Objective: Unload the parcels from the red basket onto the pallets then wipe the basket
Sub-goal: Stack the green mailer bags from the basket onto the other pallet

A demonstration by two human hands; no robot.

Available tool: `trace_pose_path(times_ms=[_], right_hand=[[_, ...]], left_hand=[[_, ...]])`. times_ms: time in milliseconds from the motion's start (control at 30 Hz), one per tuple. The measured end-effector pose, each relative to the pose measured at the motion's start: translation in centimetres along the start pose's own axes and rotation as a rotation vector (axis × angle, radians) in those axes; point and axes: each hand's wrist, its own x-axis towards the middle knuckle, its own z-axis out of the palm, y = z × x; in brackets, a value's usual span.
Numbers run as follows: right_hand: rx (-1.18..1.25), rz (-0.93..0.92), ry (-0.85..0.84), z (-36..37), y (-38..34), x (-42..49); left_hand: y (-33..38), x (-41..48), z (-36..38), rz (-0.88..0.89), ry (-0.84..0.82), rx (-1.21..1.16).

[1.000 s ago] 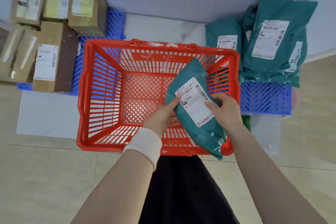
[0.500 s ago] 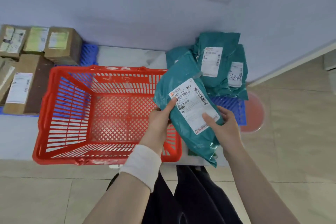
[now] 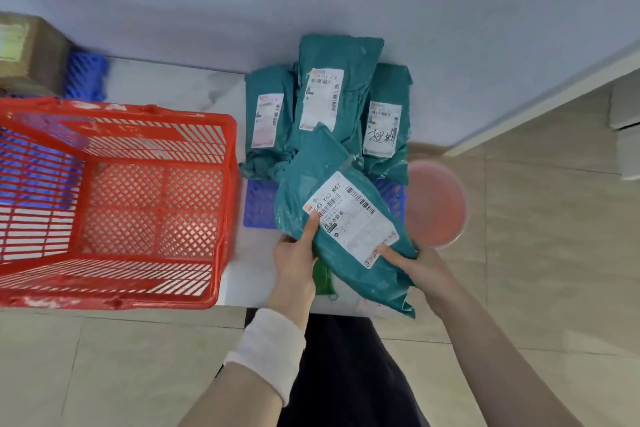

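Observation:
A teal parcel bag (image 3: 311, 184) with a white label is held by both my hands over the blue pallet (image 3: 258, 206) on the right. My left hand (image 3: 294, 260) grips its left edge, thumb on the label. My right hand (image 3: 415, 262) grips its lower right end. Three teal parcel bags (image 3: 329, 94) lie stacked on that pallet behind it. The red basket (image 3: 225, 191) stands on the left, with nothing visible inside it.
A pink round basin (image 3: 436, 204) sits to the right of the pallet. A green cloth (image 3: 323, 282) lies under the held parcel. Brown cardboard boxes (image 3: 27, 52) rest on another blue pallet (image 3: 86, 76) at far left. The wall is close behind.
Both hands carried the teal parcel from above the basket rightward to over the right pallet. The view swung right, so the basket now sits at the left.

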Motion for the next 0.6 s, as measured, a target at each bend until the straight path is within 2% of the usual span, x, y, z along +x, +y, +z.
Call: trace_pose_path(times_ms=[233,367,600], right_hand=[[0.026,-0.156,-0.083,-1.4,-4.6,2.6],[0.151,-0.203,0.036,-1.2,-7.1,6.1],[0.393,-0.219,0.166,-2.1,-9.6,14.0]], left_hand=[[4.4,2.4,4.3,0.193,-0.136,0.331],[6.7,4.4,8.6,0.24,-0.269,0.407],[8.2,9.4,16.8,0.377,-0.252,0.541]])
